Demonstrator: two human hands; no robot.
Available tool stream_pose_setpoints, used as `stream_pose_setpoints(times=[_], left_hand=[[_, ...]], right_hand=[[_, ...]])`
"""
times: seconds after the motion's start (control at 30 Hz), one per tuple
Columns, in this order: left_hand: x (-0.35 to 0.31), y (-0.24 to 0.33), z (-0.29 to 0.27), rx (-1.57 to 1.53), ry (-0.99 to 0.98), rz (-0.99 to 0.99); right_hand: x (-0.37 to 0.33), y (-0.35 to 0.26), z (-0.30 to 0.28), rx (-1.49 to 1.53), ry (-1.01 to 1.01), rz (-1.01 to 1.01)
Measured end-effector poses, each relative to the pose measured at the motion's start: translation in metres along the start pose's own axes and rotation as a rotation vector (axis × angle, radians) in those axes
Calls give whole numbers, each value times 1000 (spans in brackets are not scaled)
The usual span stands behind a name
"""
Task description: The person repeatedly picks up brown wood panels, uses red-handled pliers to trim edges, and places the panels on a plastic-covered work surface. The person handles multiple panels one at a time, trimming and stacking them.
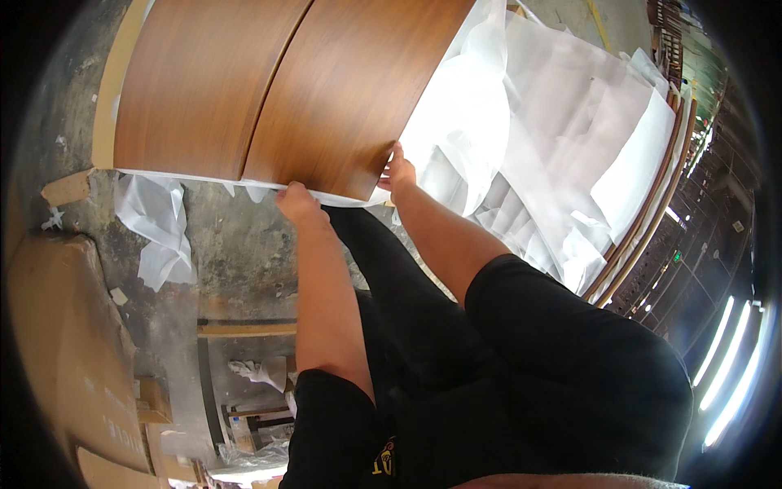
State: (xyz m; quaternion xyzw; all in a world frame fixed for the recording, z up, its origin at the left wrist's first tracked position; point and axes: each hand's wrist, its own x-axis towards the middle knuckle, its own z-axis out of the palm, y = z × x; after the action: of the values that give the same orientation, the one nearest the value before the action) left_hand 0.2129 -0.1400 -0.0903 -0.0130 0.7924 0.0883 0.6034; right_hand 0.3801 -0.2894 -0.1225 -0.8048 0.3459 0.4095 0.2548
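Observation:
Two brown wood-grain panels lie side by side, the left panel (195, 90) and the right panel (342, 98), with a narrow dark gap between them. White foam sheeting (175, 174) shows under their near edge. My left hand (300, 204) is closed at the near edge of the right panel, its fingertips partly hidden at the edge. My right hand (397, 174) holds the same panel's right edge close to the near corner, fingers bent against the side.
Cardboard (106, 122) edges the left panel. White wrapping sheets (562, 114) cover a surface at right, beside curved brown edges (643, 220). A large cardboard box (69, 342) stands at lower left. Crumpled white foam (155, 220) hangs over the concrete floor (236, 261).

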Motion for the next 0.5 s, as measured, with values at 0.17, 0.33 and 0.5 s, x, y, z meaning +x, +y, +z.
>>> stream_pose_setpoints(times=[0.17,0.33,0.5], left_hand=[[-17,21,-11,736,131,1058],[-15,31,-9,1117,206,1204],[-3,28,-14,1047,254,1335]], right_hand=[[-19,16,11,-276,9,73],[-41,30,17,-207,51,49],[-40,28,9,-99,-21,52]])
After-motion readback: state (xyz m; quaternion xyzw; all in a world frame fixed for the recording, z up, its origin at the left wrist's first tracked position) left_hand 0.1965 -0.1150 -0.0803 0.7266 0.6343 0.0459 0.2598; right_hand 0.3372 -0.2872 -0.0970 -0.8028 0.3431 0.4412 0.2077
